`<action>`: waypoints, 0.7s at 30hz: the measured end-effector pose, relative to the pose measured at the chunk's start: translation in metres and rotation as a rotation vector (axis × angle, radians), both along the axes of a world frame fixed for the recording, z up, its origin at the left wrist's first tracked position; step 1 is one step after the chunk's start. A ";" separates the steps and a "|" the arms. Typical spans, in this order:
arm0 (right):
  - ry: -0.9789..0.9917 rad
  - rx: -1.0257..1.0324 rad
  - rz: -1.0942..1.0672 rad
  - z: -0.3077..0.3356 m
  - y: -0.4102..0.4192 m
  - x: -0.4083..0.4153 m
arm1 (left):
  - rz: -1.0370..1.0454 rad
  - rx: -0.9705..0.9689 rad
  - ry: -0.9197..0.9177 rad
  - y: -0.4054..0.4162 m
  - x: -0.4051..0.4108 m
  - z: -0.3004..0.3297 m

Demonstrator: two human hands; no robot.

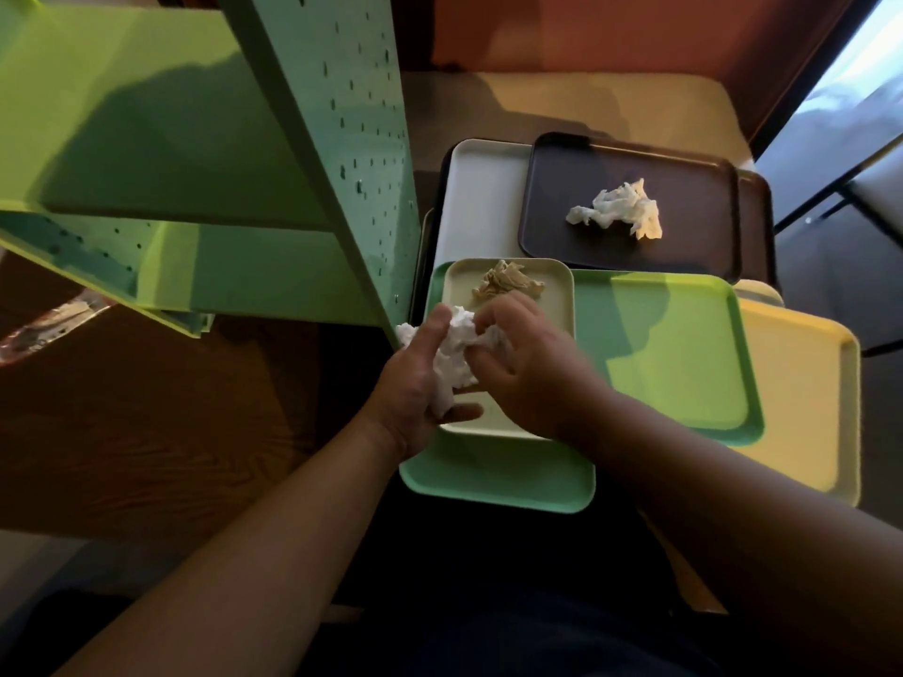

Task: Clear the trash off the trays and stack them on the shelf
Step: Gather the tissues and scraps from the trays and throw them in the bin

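Both hands meet over a small cream tray [554, 280] that lies on a green tray [498, 481]. My left hand [415, 383] holds a crumpled white napkin [457, 351] in its palm. My right hand [523, 364] pinches the same napkin with curled fingers. A crumpled brown napkin [505, 281] lies at the far end of the cream tray. Farther back, a dark brown tray [625, 158] carries another crumpled white napkin [618, 210]. A second green tray [679, 344], a yellow tray [806, 408] and a white tray [481, 202] lie around them.
A green perforated metal shelf [195, 153] stands at the left, its corner post close to my left hand. The trays overlap on a low table [611, 105] against a reddish wall. Wooden floor shows at the left, and a chair frame [840, 197] stands at the right.
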State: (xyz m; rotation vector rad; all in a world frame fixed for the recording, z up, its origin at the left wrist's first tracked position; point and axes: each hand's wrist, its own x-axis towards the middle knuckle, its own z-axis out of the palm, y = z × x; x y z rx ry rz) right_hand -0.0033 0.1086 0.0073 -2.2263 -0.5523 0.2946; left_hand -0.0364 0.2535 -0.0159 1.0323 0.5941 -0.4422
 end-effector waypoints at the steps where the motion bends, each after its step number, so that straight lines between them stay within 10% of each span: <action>1: -0.017 -0.010 0.016 -0.003 0.000 0.000 | -0.005 -0.072 -0.004 -0.006 0.005 0.003; 7: -0.183 -0.080 -0.113 -0.035 -0.004 0.000 | 0.078 -0.239 0.007 -0.028 0.037 0.011; 14: 0.014 0.091 -0.285 -0.043 -0.014 0.043 | 0.321 0.073 0.051 -0.032 0.068 0.005; 21: -0.098 -0.595 -0.083 -0.077 -0.010 0.100 | 0.317 0.280 0.150 -0.025 0.081 -0.014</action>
